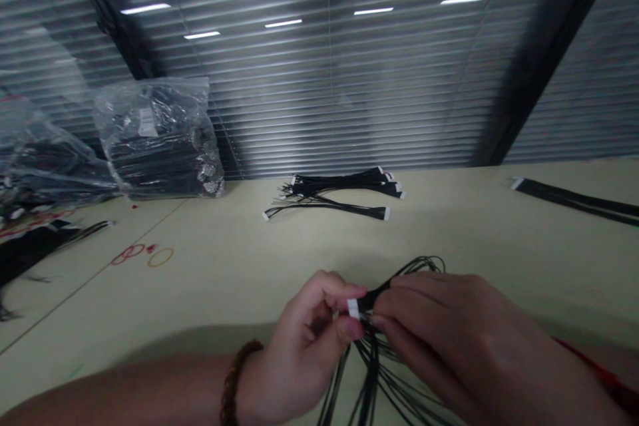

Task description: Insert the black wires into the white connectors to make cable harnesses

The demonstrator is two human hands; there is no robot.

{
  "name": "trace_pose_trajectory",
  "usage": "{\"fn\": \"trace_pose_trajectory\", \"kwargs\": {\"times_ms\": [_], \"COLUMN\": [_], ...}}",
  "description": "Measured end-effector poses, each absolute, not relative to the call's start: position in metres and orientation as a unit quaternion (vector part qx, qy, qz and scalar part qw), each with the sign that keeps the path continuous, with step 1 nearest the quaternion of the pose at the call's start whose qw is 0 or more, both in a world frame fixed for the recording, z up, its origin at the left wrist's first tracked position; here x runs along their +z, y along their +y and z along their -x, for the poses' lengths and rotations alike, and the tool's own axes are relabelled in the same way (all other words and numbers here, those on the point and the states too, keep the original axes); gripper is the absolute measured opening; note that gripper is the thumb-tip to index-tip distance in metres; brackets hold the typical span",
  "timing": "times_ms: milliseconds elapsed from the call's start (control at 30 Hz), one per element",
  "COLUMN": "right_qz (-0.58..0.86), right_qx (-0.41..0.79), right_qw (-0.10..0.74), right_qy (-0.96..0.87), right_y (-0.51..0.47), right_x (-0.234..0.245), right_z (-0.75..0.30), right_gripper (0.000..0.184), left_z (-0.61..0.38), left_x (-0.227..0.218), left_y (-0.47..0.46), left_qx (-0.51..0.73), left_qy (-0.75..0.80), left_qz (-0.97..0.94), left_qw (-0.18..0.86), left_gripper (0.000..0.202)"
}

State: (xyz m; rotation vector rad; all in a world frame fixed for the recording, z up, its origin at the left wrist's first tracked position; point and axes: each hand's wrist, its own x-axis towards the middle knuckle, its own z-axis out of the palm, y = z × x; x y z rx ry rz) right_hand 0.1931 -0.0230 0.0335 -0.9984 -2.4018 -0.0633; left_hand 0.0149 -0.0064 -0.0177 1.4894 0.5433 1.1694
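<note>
Nearer the camera than the cable pile (344,190) in the middle of the pale table (239,293), both hands meet over a wire bundle (373,373) of thin black strands. The left hand (309,339), a beaded bracelet (233,383) on its wrist, pinches the bundle's white connector (353,308) between thumb and curled fingers. The right hand (449,339) touches it from the other side, its fingers closed around the black wires just beside the connector. Part of the bundle loops out beyond the right hand's knuckles toward the cable pile, and the rest hangs down between the two wrists to the lower edge of the view. The cable pile itself is made of black leads with white plugs at their ends, and one lead lies slightly apart on its near side. Left of the pile, against the window blinds (349,80), stands a clear plastic bag (160,140) packed with more black cables. Further left again lies a second bag (44,166), partly out of view. Between the pile's left end and the left hand, though well apart from both, a yellow rubber band (160,257) lies flat just beside red rubber bands (127,254). Right of the pile, near the table's far side, a straight strip of black cables (574,200) runs off the edge of the view.
</note>
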Motion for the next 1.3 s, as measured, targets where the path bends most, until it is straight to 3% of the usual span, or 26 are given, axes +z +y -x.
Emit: {"fn": "trace_pose_trajectory", "kwargs": {"times_ms": [167, 267, 333, 467, 533, 633, 733, 1033, 1100, 1200, 1300], "right_qz": [0.328, 0.357, 0.380, 0.409, 0.428, 0.433, 0.410, 0.449, 0.451, 0.388, 0.313], "right_qx": [-0.101, -0.214, -0.215, -0.067, -0.014, 0.063, 0.097, 0.145, 0.250, 0.523, 0.642], "right_qw": [0.265, 0.273, 0.274, 0.184, 0.155, 0.183, 0.209, 0.180, 0.156, 0.111, 0.161], "right_qy": [-0.901, -0.867, -0.857, -0.891, -0.890, -0.880, -0.882, -0.863, -0.842, -0.751, -0.682], "right_y": [-0.012, -0.007, -0.010, -0.022, -0.023, -0.017, -0.009, 0.000, 0.008, 0.021, 0.027], "right_x": [0.033, 0.044, 0.050, 0.043, 0.034, 0.024, 0.021, 0.033, 0.042, 0.061, 0.084], "right_z": [-0.193, -0.197, -0.202, -0.208, -0.203, -0.190, -0.181, -0.187, -0.194, -0.211, -0.233], "right_gripper": [0.018, 0.013, 0.016, 0.032, 0.030, 0.019, 0.018, 0.020, 0.013, 0.018, 0.019], "left_z": [-0.015, -0.014, -0.012, -0.012, -0.013, -0.014, -0.015, -0.018, -0.019, -0.021, -0.022], "left_x": [-0.015, -0.013, -0.015, -0.018, -0.017, -0.013, -0.013, -0.031, -0.029, -0.022, -0.012], "left_y": [0.003, 0.012, 0.018, 0.021, 0.018, 0.014, 0.013, 0.019, 0.018, 0.016, 0.011], "left_qx": [0.501, 0.540, 0.563, 0.579, 0.579, 0.568, 0.565, 0.580, 0.578, 0.584, 0.597], "left_qy": [0.277, 0.320, 0.334, 0.338, 0.331, 0.314, 0.298, 0.283, 0.287, 0.286, 0.311], "left_qz": [-0.576, -0.538, -0.518, -0.483, -0.483, -0.491, -0.494, -0.490, -0.482, -0.462, -0.446], "left_qw": [0.583, 0.563, 0.551, 0.562, 0.567, 0.581, 0.590, 0.586, 0.593, 0.603, 0.591], "left_gripper": [0.016, 0.018, 0.019, 0.019, 0.019, 0.022, 0.024, 0.021, 0.023, 0.028, 0.028]}}
